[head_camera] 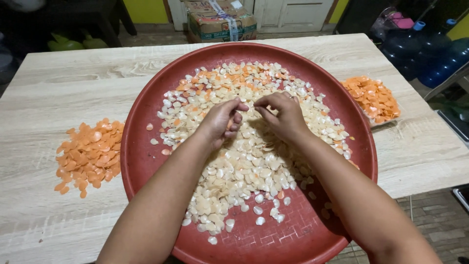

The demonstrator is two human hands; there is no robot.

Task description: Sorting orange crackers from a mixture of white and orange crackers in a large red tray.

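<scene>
A big round red tray [146, 146] lies on a pale wooden table [58, 83]. It holds a spread of small white chips [244, 166], with orange chips [220, 78] mixed in at the far side. My left hand [221, 121] and my right hand [282, 115] meet over the middle of the pile, fingers curled and pinched together at the fingertips. What they pinch is too small to make out. Both forearms reach in from the near edge over the tray.
A heap of orange chips [90, 154] lies on the table left of the tray, another heap [372, 98] on the right. Beyond the table stand a taped cardboard box [220, 22] and blue water jugs [425, 49].
</scene>
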